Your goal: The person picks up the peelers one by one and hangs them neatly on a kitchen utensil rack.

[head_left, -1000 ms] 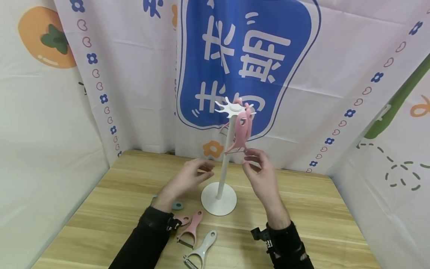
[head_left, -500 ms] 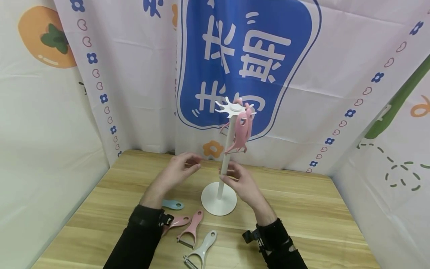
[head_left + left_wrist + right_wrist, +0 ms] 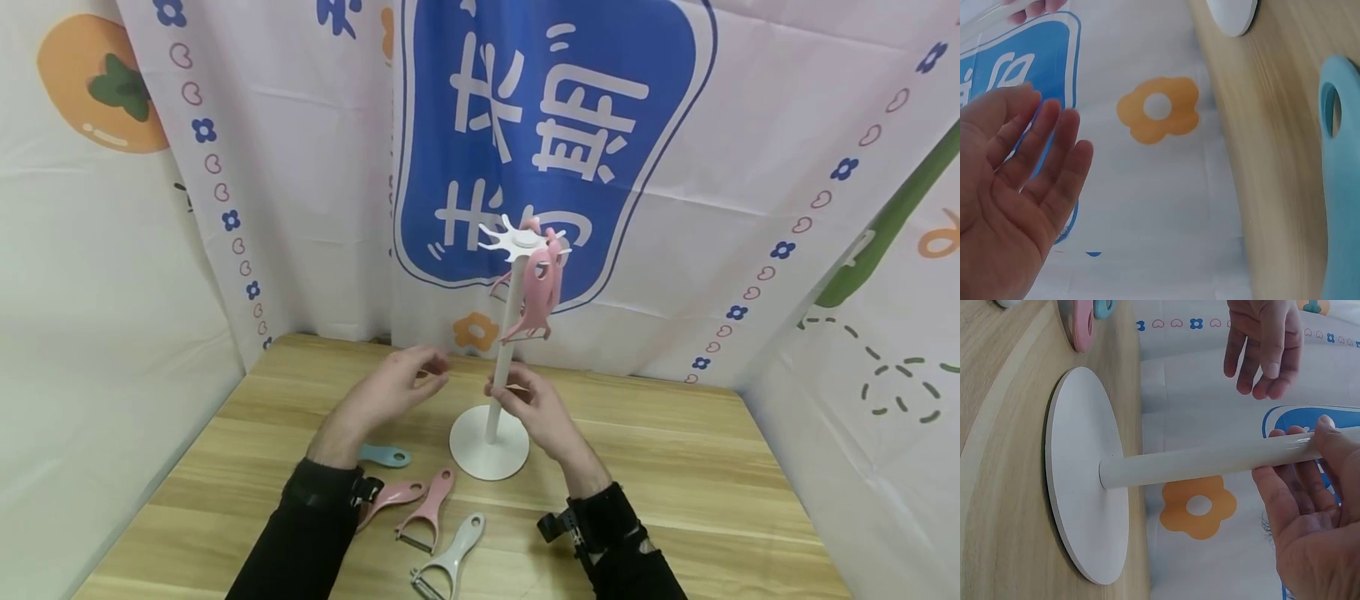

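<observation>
My right hand (image 3: 542,410) holds the pole (image 3: 1191,464) of a white hanging stand, thumb and fingers around it, as the right wrist view shows. The stand's round base (image 3: 480,457) rests on the table. Pink peelers (image 3: 538,293) hang from the right side of its hooked top (image 3: 517,240); they overlap, so their number is unclear. To the left of the pole my left hand (image 3: 390,390) hovers with fingers loosely bent and nothing in them. Below it lie a blue peeler (image 3: 386,456), partly behind the wrist, two pink peelers (image 3: 431,510) and a pale grey peeler (image 3: 457,552).
The wooden table (image 3: 675,492) ends behind the stand at a printed white cloth (image 3: 750,125). More cloth (image 3: 82,350) encloses the left side, and the right side likewise. Several hooks stick out on the left of the stand's top.
My right hand has come down from beside the hanging peelers to the pole and now grips it. My left hand has drawn back to the left, uncovering more of the blue and pink peelers.
</observation>
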The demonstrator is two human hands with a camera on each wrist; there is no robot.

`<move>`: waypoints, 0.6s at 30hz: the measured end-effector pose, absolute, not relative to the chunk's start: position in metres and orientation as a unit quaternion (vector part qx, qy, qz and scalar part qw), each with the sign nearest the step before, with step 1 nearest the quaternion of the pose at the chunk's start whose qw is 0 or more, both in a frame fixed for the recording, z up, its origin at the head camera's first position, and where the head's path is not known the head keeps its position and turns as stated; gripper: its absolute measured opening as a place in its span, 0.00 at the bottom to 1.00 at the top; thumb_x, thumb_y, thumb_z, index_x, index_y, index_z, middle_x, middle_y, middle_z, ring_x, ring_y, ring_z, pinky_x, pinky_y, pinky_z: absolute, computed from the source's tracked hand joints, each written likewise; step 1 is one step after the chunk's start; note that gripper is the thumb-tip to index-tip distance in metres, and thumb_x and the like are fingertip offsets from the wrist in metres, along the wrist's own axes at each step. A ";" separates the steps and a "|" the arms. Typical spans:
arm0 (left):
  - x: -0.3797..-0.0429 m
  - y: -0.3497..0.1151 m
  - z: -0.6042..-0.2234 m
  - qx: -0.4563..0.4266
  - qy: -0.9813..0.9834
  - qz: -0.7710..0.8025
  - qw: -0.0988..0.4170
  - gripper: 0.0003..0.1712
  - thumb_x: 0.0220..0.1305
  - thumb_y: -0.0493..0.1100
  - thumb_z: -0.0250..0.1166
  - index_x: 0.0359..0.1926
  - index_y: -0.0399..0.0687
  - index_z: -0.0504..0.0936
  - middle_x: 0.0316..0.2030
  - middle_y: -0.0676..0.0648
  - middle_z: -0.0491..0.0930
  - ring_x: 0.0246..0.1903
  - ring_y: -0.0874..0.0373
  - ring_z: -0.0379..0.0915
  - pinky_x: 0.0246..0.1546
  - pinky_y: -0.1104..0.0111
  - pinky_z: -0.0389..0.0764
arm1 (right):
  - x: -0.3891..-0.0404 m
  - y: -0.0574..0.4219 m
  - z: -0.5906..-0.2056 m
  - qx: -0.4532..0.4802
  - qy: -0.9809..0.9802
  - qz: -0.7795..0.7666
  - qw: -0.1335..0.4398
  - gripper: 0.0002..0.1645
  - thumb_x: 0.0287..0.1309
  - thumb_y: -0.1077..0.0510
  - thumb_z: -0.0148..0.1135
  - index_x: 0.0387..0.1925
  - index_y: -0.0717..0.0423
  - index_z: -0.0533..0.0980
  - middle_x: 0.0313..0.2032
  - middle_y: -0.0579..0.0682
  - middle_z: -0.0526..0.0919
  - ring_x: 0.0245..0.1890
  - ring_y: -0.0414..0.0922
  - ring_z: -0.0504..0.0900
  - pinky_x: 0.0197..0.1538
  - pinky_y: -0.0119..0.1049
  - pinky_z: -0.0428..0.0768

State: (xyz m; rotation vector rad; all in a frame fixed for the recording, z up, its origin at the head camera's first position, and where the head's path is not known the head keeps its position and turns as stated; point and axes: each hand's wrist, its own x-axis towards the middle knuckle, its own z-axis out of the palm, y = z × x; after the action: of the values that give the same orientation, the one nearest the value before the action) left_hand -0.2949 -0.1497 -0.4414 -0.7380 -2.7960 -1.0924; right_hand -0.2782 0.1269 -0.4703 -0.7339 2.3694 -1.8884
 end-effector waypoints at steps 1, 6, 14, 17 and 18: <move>-0.294 -0.149 -0.441 -0.244 -0.906 -0.344 0.024 0.12 0.72 0.46 0.67 0.54 0.57 0.82 0.50 0.54 0.84 0.52 0.59 0.79 0.57 0.58 0.81 | -0.278 0.127 -0.471 -0.234 0.761 -0.605 0.012 0.15 0.72 0.52 0.63 0.56 0.51 0.80 0.50 0.52 0.86 0.50 0.48 0.87 0.59 0.46 0.82; -0.290 -0.151 -0.444 -0.270 -0.911 -0.313 0.012 0.12 0.71 0.40 0.66 0.53 0.57 0.82 0.49 0.55 0.84 0.52 0.61 0.79 0.56 0.61 0.81 | -0.279 0.128 -0.471 -0.228 0.763 -0.604 0.011 0.19 0.70 0.53 0.65 0.57 0.58 0.80 0.50 0.51 0.86 0.50 0.48 0.87 0.59 0.47 0.81; -0.278 -0.167 -0.458 -0.290 -0.925 -0.240 -0.046 0.17 0.63 0.40 0.72 0.52 0.57 0.82 0.49 0.53 0.83 0.52 0.57 0.78 0.55 0.60 0.79 | -0.279 0.127 -0.472 -0.216 0.768 -0.602 0.016 0.16 0.69 0.51 0.66 0.54 0.50 0.81 0.50 0.49 0.86 0.50 0.46 0.87 0.60 0.48 0.80; -0.273 -0.174 -0.465 -0.296 -0.922 -0.236 -0.080 0.18 0.59 0.38 0.74 0.50 0.56 0.82 0.48 0.50 0.83 0.51 0.53 0.79 0.54 0.59 0.80 | -0.278 0.127 -0.472 -0.217 0.768 -0.602 0.018 0.17 0.69 0.51 0.66 0.55 0.52 0.81 0.50 0.49 0.86 0.51 0.49 0.86 0.61 0.49 0.80; -0.270 -0.177 -0.465 -0.294 -0.921 -0.237 -0.090 0.18 0.59 0.38 0.75 0.49 0.55 0.82 0.48 0.49 0.84 0.51 0.52 0.79 0.53 0.58 0.80 | -0.278 0.127 -0.472 -0.217 0.768 -0.602 0.018 0.18 0.69 0.51 0.66 0.56 0.54 0.81 0.50 0.50 0.86 0.52 0.50 0.86 0.61 0.49 0.80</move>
State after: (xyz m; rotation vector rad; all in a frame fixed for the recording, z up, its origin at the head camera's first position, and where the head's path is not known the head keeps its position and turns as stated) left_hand -0.2705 -0.1767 -0.4655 -0.9811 -3.0729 -0.7917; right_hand -0.2780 0.1272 -0.4719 -0.6752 2.3859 -1.8686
